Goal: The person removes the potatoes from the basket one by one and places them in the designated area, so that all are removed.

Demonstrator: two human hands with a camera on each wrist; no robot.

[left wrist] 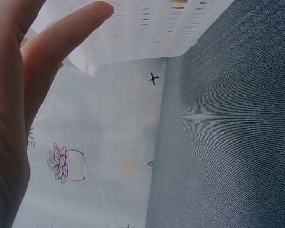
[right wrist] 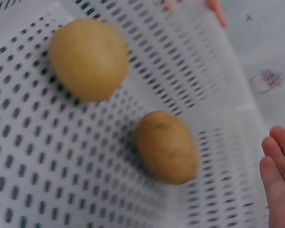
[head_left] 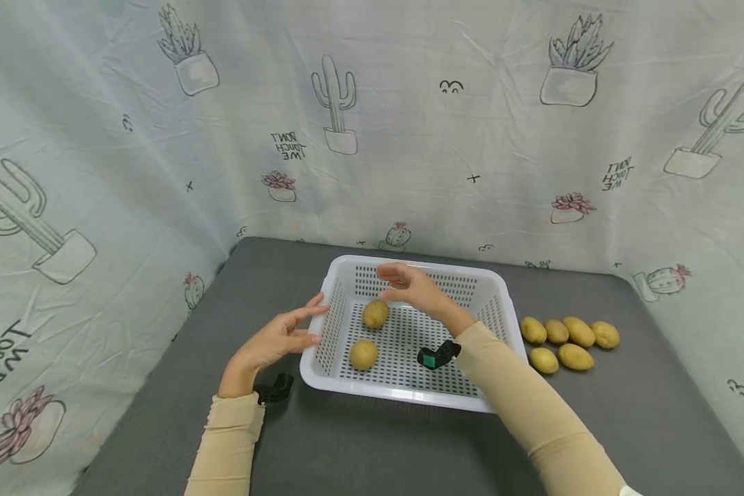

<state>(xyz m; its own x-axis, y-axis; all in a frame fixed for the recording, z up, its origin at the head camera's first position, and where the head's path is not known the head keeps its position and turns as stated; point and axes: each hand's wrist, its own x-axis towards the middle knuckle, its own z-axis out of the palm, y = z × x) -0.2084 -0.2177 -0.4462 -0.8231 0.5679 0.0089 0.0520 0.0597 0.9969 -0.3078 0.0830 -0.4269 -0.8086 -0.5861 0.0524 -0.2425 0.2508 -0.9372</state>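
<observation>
A white plastic basket (head_left: 403,396) with slotted sides and floor stands on the grey table. Two potatoes lie inside near its left end: one potato (head_left: 375,314) farther back, another potato (head_left: 364,355) closer to the front. My left hand (head_left: 279,339) rests against the basket's left rim with fingers and thumb extended. In the left wrist view the left thumb (left wrist: 69,35) lies straight along the outer wall. Above the basket's back left part hovers my right hand (head_left: 417,288), holding nothing. The right wrist view shows its loosely extended fingers (right wrist: 280,149) away from both potatoes.
Several more potatoes (head_left: 575,357) are grouped on the table (head_left: 645,413) to the right of the basket. A pale curtain (head_left: 403,186) printed with potted cacti stands behind the table and along its sides.
</observation>
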